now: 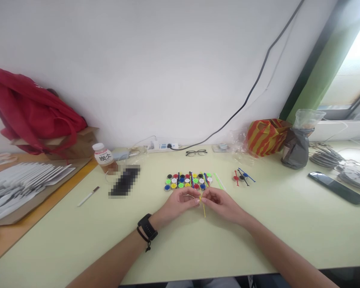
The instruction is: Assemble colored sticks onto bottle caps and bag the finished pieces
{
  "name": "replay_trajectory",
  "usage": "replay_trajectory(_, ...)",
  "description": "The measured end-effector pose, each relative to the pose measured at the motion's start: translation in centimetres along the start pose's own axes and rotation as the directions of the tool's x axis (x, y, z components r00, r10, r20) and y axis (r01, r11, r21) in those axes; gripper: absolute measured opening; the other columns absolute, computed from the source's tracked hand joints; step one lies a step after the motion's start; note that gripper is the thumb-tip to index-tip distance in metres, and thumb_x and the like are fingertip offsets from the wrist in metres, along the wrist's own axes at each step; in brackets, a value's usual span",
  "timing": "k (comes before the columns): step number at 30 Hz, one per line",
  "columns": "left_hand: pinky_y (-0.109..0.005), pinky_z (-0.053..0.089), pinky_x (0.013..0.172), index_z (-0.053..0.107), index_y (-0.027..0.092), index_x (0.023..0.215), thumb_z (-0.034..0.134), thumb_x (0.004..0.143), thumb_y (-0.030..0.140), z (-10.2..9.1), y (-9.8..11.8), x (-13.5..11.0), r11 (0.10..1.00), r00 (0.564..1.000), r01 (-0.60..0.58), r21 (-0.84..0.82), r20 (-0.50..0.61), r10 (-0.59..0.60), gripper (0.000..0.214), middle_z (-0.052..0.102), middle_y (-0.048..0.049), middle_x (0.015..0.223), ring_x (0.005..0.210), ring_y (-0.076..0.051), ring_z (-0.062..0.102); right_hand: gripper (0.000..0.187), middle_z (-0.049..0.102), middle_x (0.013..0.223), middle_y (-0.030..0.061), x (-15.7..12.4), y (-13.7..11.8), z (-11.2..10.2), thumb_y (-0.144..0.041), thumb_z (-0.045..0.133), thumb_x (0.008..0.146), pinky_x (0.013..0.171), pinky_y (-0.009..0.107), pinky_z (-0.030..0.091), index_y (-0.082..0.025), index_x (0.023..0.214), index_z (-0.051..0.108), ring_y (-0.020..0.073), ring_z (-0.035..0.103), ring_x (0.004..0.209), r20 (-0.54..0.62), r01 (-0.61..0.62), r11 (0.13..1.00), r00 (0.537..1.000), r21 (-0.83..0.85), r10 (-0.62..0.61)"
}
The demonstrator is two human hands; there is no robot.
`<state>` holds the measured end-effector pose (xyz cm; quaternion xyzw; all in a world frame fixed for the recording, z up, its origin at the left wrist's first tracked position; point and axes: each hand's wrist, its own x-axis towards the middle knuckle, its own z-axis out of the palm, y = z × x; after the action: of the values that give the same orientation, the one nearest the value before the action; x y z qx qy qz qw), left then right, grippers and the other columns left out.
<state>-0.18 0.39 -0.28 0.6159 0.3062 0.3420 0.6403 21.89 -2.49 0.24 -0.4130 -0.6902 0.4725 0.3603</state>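
My left hand (180,203) and my right hand (220,203) meet over the pale green table (78,236), fingertips pinched together on a thin yellow stick (203,205) that hangs down between them. Just beyond the hands lies a block of small round coloured pieces (188,181) in rows, with several coloured sticks laid across it. To its right lies a small pile of red, black and blue sticks with round ends (243,177). A black watch sits on my left wrist.
A drink bottle (104,158), a white pen (88,196), a power strip (162,146) and glasses (196,152) lie at the back. A striped bag (265,136) and a grey bag (297,148) stand right. A dark phone (336,187) lies far right. White sheets (21,182) and a red bag (27,110) are left.
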Motion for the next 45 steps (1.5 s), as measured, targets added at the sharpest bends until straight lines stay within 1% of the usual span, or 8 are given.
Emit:
replay_trajectory(7, -0.033, 0.054, 0.090, 0.072, 0.017, 0.099, 0.085, 0.081, 0.034, 0.14, 0.21, 0.06, 1.000, 0.999, -0.027, 0.007, -0.030, 0.027, 0.027, 0.072, -0.0057, 0.097, 0.092, -0.017, 0.068, 0.038, 0.050, 0.073, -0.0015, -0.07, 0.24, -0.07, -0.058, 0.056, 0.096, 0.058, 0.026, 0.036, -0.021, 0.091, 0.060, 0.0137, 0.043, 0.064, -0.024, 0.023, 0.997, 0.999, -0.074, -0.025)
replay_trajectory(13, -0.030, 0.054, 0.087, 0.074, 0.016, 0.103, 0.087, 0.079, 0.032, -0.08, 0.05, 0.38, 0.997, 0.995, -0.036, -0.065, -0.092, 0.030, 0.031, 0.072, -0.0055, 0.098, 0.091, -0.016, 0.067, 0.057, 0.053, 0.089, -0.0013, -0.54, 0.49, 0.26, -0.048, 0.058, 0.098, 0.058, 0.026, 0.039, -0.029, 0.148, 0.038, 0.0122, 0.043, 0.063, -0.130, 0.091, 0.995, 0.987, -0.051, -0.097)
replay_trajectory(15, -0.030, 0.054, 0.086, 0.075, 0.016, 0.102, 0.088, 0.078, 0.031, -0.13, 0.03, 0.46, 0.996, 0.994, -0.041, -0.076, -0.107, 0.033, 0.032, 0.073, -0.0058, 0.097, 0.089, -0.016, 0.068, 0.047, 0.054, 0.093, 0.0000, -0.58, 0.60, 0.35, -0.049, 0.058, 0.097, 0.058, 0.026, 0.039, -0.027, 0.138, 0.050, 0.0115, 0.043, 0.063, -0.150, 0.096, 0.994, 0.983, -0.060, -0.104)
replay_trajectory(17, -0.030, 0.055, 0.084, 0.075, 0.015, 0.101, 0.089, 0.076, 0.031, -0.16, 0.05, 0.52, 0.995, 0.992, -0.049, -0.087, -0.121, 0.038, 0.033, 0.073, -0.0056, 0.095, 0.085, -0.015, 0.068, 0.036, 0.053, 0.079, -0.0002, -0.49, 0.72, 0.27, -0.053, 0.052, 0.100, 0.057, 0.027, 0.038, -0.020, 0.098, 0.066, 0.0115, 0.041, 0.059, -0.135, 0.066, 0.993, 0.988, -0.102, -0.080)
replay_trajectory(20, -0.030, 0.056, 0.081, 0.075, 0.015, 0.099, 0.090, 0.076, 0.031, -0.16, 0.09, 0.57, 0.994, 0.989, -0.057, -0.093, -0.140, 0.043, 0.032, 0.073, -0.0049, 0.092, 0.081, -0.014, 0.067, 0.063, 0.036, 0.052, -0.0025, -0.22, 0.79, -0.13, -0.057, 0.041, 0.102, 0.053, 0.028, 0.031, -0.020, 0.052, 0.043, 0.0111, 0.033, 0.050, -0.105, -0.012, 0.989, 0.994, -0.146, -0.004)
replay_trajectory(25, -0.030, 0.055, 0.083, 0.075, 0.015, 0.100, 0.089, 0.077, 0.031, -0.05, -0.05, 0.53, 0.995, 0.994, -0.036, -0.094, -0.110, 0.025, 0.031, 0.073, -0.0046, 0.091, 0.081, -0.015, 0.068, 0.046, 0.041, 0.062, -0.0033, 0.05, 0.25, -0.40, -0.056, 0.056, 0.097, 0.055, 0.027, 0.030, -0.020, 0.068, 0.050, 0.0124, 0.036, 0.058, -0.135, 0.038, 0.996, 0.990, -0.079, -0.049)
replay_trajectory(29, -0.031, 0.055, 0.087, 0.073, 0.015, 0.103, 0.087, 0.080, 0.031, -0.09, -0.31, 0.35, 0.997, 0.998, -0.026, -0.076, -0.053, 0.022, 0.031, 0.074, -0.0067, 0.098, 0.090, -0.017, 0.070, 0.033, 0.053, 0.077, -0.0012, -0.06, -0.04, 0.11, -0.053, 0.059, 0.097, 0.060, 0.026, 0.036, -0.021, 0.089, 0.059, 0.0136, 0.043, 0.066, -0.040, 0.061, 0.998, 0.997, -0.004, -0.061)
replay_trajectory(45, -0.034, 0.055, 0.090, 0.077, 0.015, 0.080, 0.089, 0.074, 0.020, -0.17, -0.34, 0.19, 0.976, 0.976, -0.216, 0.028, 0.011, 0.216, 0.014, 0.070, -0.0089, 0.100, 0.095, -0.019, 0.068, 0.041, 0.049, 0.068, -0.0025, -0.06, 0.31, -0.12, -0.050, 0.057, 0.098, 0.057, 0.026, 0.031, -0.018, 0.073, 0.058, 0.0119, 0.041, 0.061, 0.080, -0.013, 0.999, 0.997, -0.047, 0.017)
